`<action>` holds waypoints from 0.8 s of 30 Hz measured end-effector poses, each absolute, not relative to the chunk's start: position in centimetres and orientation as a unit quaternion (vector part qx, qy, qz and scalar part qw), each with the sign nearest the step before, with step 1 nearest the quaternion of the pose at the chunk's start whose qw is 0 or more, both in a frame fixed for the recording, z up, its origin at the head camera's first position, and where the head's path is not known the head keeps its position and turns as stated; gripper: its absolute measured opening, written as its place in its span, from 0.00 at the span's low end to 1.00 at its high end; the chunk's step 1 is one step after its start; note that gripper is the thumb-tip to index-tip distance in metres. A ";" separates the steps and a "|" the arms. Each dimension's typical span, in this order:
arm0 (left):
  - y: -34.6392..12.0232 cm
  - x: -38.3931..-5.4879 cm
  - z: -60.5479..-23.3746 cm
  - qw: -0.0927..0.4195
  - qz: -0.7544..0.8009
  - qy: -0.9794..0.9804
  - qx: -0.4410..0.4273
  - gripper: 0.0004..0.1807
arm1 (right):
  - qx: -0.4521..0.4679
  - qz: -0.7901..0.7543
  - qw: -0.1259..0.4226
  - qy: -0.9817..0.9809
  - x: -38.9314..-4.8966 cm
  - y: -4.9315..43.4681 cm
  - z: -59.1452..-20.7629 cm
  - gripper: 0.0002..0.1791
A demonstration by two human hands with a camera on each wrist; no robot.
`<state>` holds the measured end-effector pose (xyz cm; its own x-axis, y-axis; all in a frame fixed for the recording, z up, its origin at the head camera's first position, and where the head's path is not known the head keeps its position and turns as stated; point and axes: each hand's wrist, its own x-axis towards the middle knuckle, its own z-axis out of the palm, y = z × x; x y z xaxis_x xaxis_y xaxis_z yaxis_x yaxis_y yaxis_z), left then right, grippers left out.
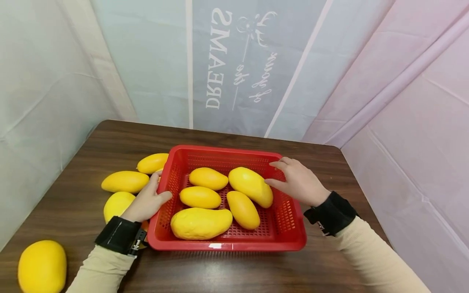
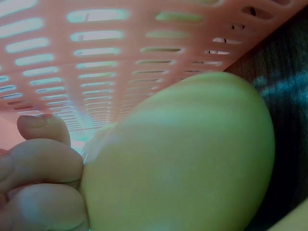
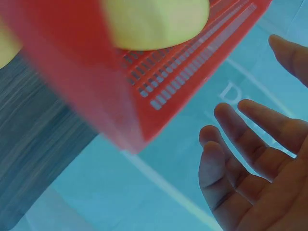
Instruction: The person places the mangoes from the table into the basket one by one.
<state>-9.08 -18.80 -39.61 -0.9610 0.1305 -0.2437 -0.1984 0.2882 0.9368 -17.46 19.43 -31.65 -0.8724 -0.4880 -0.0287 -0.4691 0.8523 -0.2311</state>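
Observation:
A red perforated plastic basket point(image 1: 253, 245) is near the table's middle, with several yellow mangoes point(image 1: 200, 198) inside. My left hand point(image 1: 146, 201) grips its left rim, thumb over the edge and fingers curled on the outer side. In the left wrist view, those fingers point(image 2: 45, 166) sit between the basket wall point(image 2: 106, 53) and a large mango point(image 2: 183, 159), touching the fruit. Above the basket's right end hovers my right hand point(image 1: 298, 181), fingers spread and holding nothing. The right wrist view shows that hand point(image 3: 260, 168) apart from the red rim point(image 3: 139, 130).
Left of the basket lie several more mangoes point(image 1: 125, 181), partly covered by the hand and basket. Another mango point(image 1: 42, 266) is at the table's front left. The brown wooden table point(image 1: 220, 270) ends at a printed curtain point(image 1: 249, 73), with pale cloth walls on both sides.

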 end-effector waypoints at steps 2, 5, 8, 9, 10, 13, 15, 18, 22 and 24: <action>-18.6 -9.1 -39.6 0.139 0.595 0.791 -0.022 0.40 | -0.236 -0.124 0.039 0.963 -17.7 20.2 -31.9 0.32; -18.5 -9.1 -39.6 0.140 0.592 0.793 -0.026 0.40 | -0.220 -0.144 0.026 0.965 -18.0 21.3 -32.3 0.30; -18.5 -9.1 -39.6 0.140 0.590 0.794 -0.030 0.40 | -0.203 -0.164 0.020 0.965 -18.2 22.2 -32.7 0.28; -18.5 -9.2 -39.6 0.140 0.591 0.794 -0.030 0.40 | -0.197 -0.170 0.021 0.965 -18.2 22.5 -32.8 0.28; -18.5 -9.2 -39.6 0.140 0.592 0.793 -0.030 0.40 | -0.191 -0.176 0.023 0.965 -18.2 22.8 -32.9 0.28; -18.6 -9.2 -39.6 0.140 0.594 0.792 -0.029 0.40 | -0.176 -0.184 0.024 0.967 -18.1 23.7 -33.5 0.29; -18.6 -9.2 -39.6 0.140 0.595 0.791 -0.030 0.40 | -0.171 -0.188 0.021 0.967 -18.0 24.2 -33.9 0.29; -18.7 -9.1 -39.5 0.141 0.594 0.791 -0.031 0.40 | -0.164 -0.196 0.012 0.967 -17.8 25.0 -34.6 0.29; -18.7 -9.1 -39.5 0.141 0.594 0.791 -0.032 0.40 | -0.153 -0.206 0.017 0.966 -17.4 25.9 -35.5 0.30; -18.7 -9.1 -39.5 0.141 0.595 0.791 -0.032 0.40 | -0.146 -0.214 0.026 0.966 -17.3 26.2 -36.1 0.30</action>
<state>-9.09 -18.72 -39.54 -0.9581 0.1174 -0.2613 -0.2185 0.2903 0.9317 -17.31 26.22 -36.09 -0.9562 -0.2924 0.0126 -0.2704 0.8661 -0.4205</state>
